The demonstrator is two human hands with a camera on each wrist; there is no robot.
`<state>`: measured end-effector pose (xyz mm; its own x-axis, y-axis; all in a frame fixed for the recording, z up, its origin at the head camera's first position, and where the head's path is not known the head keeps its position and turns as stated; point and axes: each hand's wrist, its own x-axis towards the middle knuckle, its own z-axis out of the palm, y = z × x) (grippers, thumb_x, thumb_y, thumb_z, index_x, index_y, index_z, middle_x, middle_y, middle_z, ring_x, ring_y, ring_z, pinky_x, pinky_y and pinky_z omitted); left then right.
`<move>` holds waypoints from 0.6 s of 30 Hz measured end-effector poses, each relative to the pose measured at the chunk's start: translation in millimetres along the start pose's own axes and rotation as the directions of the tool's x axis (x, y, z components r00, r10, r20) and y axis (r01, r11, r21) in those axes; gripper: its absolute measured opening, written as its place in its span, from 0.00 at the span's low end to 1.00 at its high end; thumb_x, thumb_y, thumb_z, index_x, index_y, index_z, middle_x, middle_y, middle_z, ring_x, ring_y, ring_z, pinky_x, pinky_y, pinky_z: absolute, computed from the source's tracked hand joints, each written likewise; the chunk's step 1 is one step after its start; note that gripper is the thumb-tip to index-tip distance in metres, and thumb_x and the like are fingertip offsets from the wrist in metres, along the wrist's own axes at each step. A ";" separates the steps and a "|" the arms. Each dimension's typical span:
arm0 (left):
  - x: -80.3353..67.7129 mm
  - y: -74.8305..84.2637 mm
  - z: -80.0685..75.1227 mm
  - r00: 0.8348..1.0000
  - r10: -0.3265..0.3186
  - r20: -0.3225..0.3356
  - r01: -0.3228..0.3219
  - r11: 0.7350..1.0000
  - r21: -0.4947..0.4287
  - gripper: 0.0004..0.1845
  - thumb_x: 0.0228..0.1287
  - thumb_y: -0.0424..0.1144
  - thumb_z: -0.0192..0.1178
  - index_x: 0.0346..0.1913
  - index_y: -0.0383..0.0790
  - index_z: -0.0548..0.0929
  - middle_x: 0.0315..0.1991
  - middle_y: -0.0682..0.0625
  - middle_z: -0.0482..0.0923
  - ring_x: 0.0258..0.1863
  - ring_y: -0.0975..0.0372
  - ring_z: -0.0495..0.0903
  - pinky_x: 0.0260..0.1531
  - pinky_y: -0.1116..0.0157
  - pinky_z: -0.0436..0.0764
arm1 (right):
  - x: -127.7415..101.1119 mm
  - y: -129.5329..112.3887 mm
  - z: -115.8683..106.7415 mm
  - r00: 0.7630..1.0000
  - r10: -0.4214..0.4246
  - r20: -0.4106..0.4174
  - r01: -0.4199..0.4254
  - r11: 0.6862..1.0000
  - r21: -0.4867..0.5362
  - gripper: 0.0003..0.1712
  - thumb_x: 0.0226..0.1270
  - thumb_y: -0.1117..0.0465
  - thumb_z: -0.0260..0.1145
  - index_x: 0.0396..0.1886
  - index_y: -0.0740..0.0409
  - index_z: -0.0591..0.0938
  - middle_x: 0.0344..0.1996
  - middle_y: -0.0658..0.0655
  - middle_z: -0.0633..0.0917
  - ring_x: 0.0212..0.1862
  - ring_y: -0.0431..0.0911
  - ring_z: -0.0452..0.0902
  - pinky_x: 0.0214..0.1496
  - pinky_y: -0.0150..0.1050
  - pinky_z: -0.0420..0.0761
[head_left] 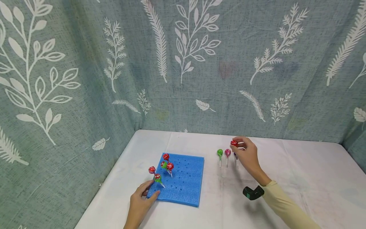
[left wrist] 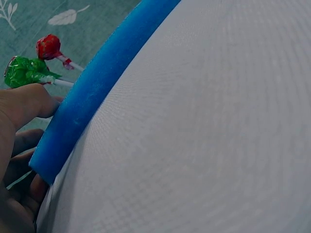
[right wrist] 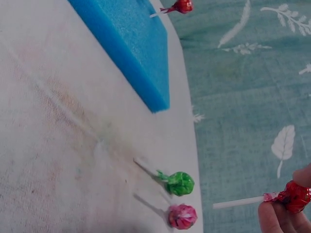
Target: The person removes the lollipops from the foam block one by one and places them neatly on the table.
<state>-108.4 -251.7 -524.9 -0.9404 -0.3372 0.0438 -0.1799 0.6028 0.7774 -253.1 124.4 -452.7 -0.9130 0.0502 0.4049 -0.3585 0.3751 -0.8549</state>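
My right hand (head_left: 248, 154) pinches a red lollipop (right wrist: 296, 196) by its wrapped head, with the white stick free. In the right wrist view it is held up off the table. Close by on the table lie a green lollipop (head_left: 220, 152) and a pink lollipop (head_left: 227, 152); a dark-wrapped one (head_left: 235, 156) is partly hidden by the hand. At the near left corner of a blue foam board (head_left: 186, 187), my left hand (head_left: 141, 198) grips the edge between thumb and fingers. Several red and green lollipops (head_left: 157, 177) stand tilted in the board's left side.
Small holes (head_left: 180, 189) dot the top of the foam board. A white cloth covers the table (head_left: 223, 197). Behind it and at the sides hangs a grey-green curtain (head_left: 200, 89) with white leaf prints. A black device (head_left: 253, 193) sits at my right wrist.
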 end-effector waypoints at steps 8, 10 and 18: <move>0.7 -2.2 0.1 1.000 -0.003 0.008 0.003 1.000 0.001 0.28 0.55 0.45 0.70 0.60 0.48 0.76 0.60 0.51 0.73 0.55 0.61 0.71 0.50 0.62 0.74 | -0.1 5.2 -8.6 1.000 0.018 -0.014 -0.018 1.000 -0.020 0.15 0.60 0.66 0.68 0.47 0.62 0.80 0.42 0.60 0.80 0.40 0.50 0.79 0.37 0.19 0.74; 1.0 -2.6 0.3 1.000 -0.001 0.009 0.001 1.000 -0.002 0.28 0.55 0.45 0.70 0.60 0.48 0.76 0.60 0.51 0.73 0.55 0.61 0.71 0.51 0.62 0.74 | 0.2 6.7 -10.5 0.999 0.030 -0.019 -0.031 0.999 -0.030 0.15 0.60 0.65 0.68 0.47 0.62 0.80 0.41 0.60 0.80 0.41 0.50 0.79 0.37 0.20 0.74; 1.2 -2.4 0.4 1.000 -0.004 0.007 0.004 1.000 0.003 0.28 0.55 0.45 0.70 0.60 0.48 0.76 0.60 0.51 0.73 0.55 0.61 0.71 0.50 0.62 0.75 | 0.6 12.7 -18.7 0.998 0.058 -0.028 -0.059 0.997 -0.058 0.13 0.61 0.64 0.68 0.46 0.60 0.80 0.41 0.59 0.80 0.40 0.48 0.78 0.35 0.23 0.75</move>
<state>-109.2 -253.3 -527.0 -0.9416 -0.3348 0.0361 -0.1849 0.6036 0.7756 -254.6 146.5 -457.3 -0.9263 0.0977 0.3638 -0.2919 0.4245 -0.8571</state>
